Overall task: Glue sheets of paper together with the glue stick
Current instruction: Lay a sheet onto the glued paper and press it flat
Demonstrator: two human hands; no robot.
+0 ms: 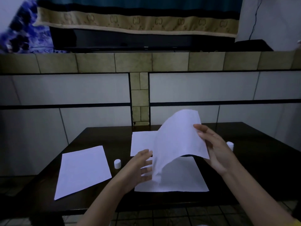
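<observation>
- White sheet (83, 171) lies flat at the table's (260, 168) left, alone.
- A small white cap (117, 163) stands just right of it.
- The left hand (140, 167) spreads its fingers wide by the lower edge of a curled sheet (177, 142); whether it touches is unclear.
- Flat paper (179, 178) lies under that curl, with another piece (141, 142) behind.
- The right hand (215, 150) pinches the curled sheet's right edge.
- The glue stick (230, 145) stands beyond that hand.
</observation>
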